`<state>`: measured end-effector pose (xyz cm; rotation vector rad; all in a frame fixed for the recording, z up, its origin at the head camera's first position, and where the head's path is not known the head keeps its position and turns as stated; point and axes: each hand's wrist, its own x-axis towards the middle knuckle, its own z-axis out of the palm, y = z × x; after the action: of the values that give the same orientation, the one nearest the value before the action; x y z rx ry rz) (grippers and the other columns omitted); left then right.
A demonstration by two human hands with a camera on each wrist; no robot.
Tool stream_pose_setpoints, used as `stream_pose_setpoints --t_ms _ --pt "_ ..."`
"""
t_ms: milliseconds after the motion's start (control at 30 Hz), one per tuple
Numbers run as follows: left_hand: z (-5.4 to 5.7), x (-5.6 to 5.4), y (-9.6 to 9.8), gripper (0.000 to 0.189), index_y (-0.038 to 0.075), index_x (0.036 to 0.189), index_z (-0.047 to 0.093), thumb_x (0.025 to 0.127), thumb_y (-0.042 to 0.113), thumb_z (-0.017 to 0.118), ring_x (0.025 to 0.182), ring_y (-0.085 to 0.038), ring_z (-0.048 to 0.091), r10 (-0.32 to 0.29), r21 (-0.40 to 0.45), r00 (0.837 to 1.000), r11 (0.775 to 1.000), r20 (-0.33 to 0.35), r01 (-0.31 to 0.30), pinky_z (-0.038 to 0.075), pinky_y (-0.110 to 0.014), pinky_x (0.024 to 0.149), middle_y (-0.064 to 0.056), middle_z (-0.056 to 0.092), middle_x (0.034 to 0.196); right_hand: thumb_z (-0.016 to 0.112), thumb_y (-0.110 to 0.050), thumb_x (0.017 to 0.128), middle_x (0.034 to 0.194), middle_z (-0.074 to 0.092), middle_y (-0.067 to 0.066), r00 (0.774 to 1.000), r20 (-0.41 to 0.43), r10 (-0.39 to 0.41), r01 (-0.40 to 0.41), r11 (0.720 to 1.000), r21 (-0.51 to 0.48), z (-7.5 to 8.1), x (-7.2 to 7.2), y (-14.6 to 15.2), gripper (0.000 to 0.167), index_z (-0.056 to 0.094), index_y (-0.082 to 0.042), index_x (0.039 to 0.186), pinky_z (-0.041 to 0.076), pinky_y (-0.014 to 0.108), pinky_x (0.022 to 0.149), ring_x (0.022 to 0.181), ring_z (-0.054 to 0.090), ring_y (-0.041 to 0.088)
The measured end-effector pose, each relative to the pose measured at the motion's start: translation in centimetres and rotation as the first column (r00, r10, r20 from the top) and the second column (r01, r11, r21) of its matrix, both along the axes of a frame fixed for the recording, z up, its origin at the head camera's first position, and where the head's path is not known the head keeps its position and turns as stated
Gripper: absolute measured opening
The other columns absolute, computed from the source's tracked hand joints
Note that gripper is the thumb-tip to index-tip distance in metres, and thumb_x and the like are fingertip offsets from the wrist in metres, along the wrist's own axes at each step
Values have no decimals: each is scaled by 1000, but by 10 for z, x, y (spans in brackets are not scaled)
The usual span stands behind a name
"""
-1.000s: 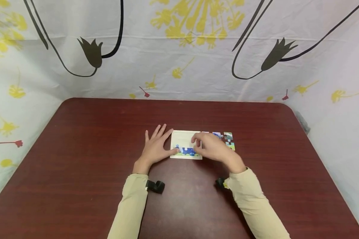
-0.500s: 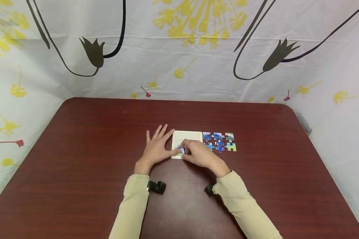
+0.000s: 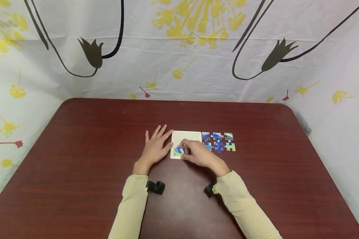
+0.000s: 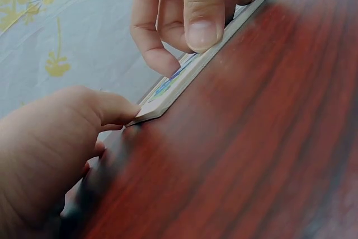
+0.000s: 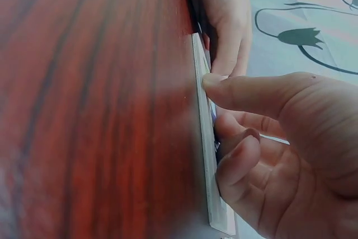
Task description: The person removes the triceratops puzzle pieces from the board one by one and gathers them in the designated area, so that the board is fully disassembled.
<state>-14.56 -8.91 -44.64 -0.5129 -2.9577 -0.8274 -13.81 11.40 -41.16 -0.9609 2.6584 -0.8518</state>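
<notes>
A shallow pale puzzle tray (image 3: pixel 186 132) lies on the table with blue-and-green jigsaw pieces (image 3: pixel 178 150) along its near side. My left hand (image 3: pixel 153 150) lies beside the tray's left edge with fingers spread, its thumb tip against the edge. Bent over the near part of the tray is my right hand (image 3: pixel 198 152), thumb at the near rim and fingertips down at the pieces. Its fingers cover part of the near row, and I cannot tell whether they pinch a piece. In the right wrist view, the thumb (image 5: pixel 240 90) rests at the rim (image 5: pixel 205 138).
Several loose jigsaw pieces (image 3: pixel 218 136) lie in two rows just right of the tray. The dark red wooden table (image 3: pixel 107 132) ends at a white patterned cloth (image 3: pixel 209 76) behind. Each wrist wears a black camera mount (image 3: pixel 157 187).
My right hand has moved left across the tray and now stays over the near row, uncovering the loose pieces. My left thumb has drawn back from the pieces to the tray's left edge.
</notes>
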Motion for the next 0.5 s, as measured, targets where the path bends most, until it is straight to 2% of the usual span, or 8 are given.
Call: stream_pose_setpoints --t_ms 500 --pt "1 0 1 51 22 142 42 94 37 50 140 -23 12 7 -5 1000 1000 2 -7 -5 -60 104 -6 24 151 67 -13 86 69 49 -5 1000 -9 13 -13 1000 27 2 1 -1 20 55 -7 102 38 26 56 57 44 8"
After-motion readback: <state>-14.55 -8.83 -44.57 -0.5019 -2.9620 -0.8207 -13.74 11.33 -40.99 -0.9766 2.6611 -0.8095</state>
